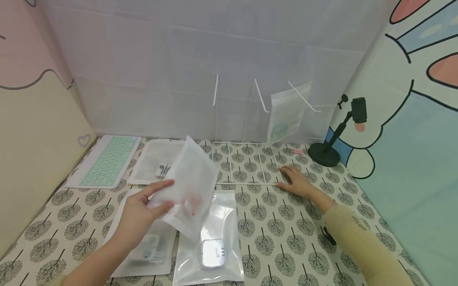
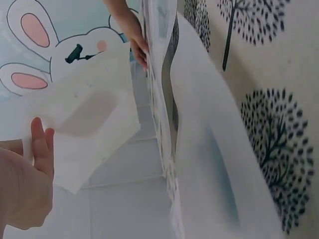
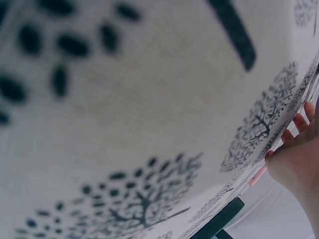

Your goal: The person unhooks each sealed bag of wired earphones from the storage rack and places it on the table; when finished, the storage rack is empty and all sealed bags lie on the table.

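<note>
My left hand [image 1: 141, 212] pinches a frosted plastic bag [image 1: 195, 186] by its left side, thumb and fingers at the edge. The bag is tilted in the air, and something pinkish-red shows faintly through it. In the left wrist view the same bag [image 2: 84, 119] appears pale and translucent beside the fingers. A white wire rack [image 1: 247, 184] stands at the back, three prongs sticking forward from its uprights. On its right prong hangs another frosted bag [image 1: 286, 115] with something greenish inside. My right hand [image 1: 295, 182] rests at the right edge of the rack's base, fingers relaxed and spread.
Left of the rack lie a frosted bag with dark earphones [image 1: 143, 165] and a mint-and-white keyboard [image 1: 107, 161]. Nearer are a clear bag with a white-faced item [image 1: 229, 222] and another frosted bag [image 1: 162, 268]. A black stand [image 1: 323, 155] is at right, near a small pink piece [image 1: 297, 151].
</note>
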Demonstrator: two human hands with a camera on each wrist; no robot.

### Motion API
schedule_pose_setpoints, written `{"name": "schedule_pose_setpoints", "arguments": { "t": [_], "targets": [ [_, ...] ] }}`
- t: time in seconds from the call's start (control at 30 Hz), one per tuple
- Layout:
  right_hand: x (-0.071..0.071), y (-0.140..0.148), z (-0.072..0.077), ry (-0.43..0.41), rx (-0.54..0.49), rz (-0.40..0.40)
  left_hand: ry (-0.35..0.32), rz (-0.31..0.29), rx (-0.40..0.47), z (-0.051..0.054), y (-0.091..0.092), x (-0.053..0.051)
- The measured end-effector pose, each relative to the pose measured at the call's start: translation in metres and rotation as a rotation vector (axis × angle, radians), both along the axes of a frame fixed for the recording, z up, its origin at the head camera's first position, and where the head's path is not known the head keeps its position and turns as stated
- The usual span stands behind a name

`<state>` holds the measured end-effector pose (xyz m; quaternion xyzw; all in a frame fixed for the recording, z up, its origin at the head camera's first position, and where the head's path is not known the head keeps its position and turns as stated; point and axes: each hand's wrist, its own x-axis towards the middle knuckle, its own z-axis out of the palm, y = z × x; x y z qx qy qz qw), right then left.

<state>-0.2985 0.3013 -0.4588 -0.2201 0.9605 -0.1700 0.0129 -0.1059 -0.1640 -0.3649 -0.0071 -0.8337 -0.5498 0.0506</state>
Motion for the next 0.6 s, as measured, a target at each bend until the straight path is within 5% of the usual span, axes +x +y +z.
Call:
{"name": "schedule_pose_setpoints", "arguments": {
  "t": [0.3, 0.43, 0.6],
  "targets": [
    [0.001, -0.001, 0.0, -0.006, -0.006, 0.0, -0.202, -0.052, 0.387, -0.006, 0.037, 0.012],
    [0.002, -0.001, 0.001, -0.015, -0.013, 0.001, -0.235, -0.045, 0.571, -0.011, 0.057, 0.016],
    [0.0, -0.001, 0.001, -0.016, -0.013, 0.009, -0.257, -0.054, 0.679, -0.02, 0.078, 0.022]
  ]
}}
